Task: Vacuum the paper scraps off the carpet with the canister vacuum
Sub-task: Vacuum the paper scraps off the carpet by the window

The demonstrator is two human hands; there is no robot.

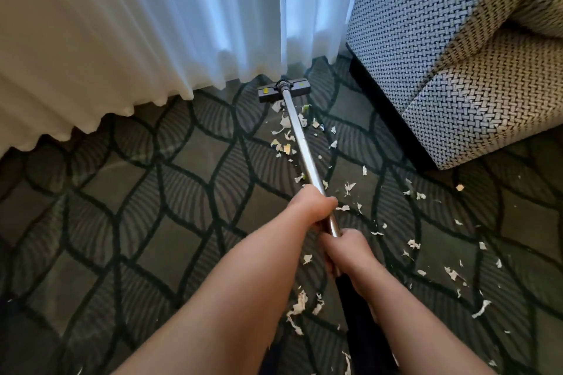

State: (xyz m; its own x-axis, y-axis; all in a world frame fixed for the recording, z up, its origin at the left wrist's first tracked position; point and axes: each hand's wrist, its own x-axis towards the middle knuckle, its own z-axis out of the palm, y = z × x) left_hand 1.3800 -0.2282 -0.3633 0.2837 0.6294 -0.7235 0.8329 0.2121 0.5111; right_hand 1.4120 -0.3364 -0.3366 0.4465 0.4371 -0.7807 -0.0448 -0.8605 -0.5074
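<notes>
Above scattered paper scraps [347, 189], both hands' fingers [327, 202] wrap tightly around the wand [300, 143].

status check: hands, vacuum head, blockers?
Left hand and right hand both gripping the metal wand. Floor head down at the curtain hem. Paper scraps remain; armchair close on the right.

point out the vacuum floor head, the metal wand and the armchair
vacuum floor head [285, 90], head view, top of the dark housing by the curtain hem
metal wand [300, 143], head view, bare mid-length of the shiny tube
armchair [426, 24], head view, woven outer side panel
</notes>
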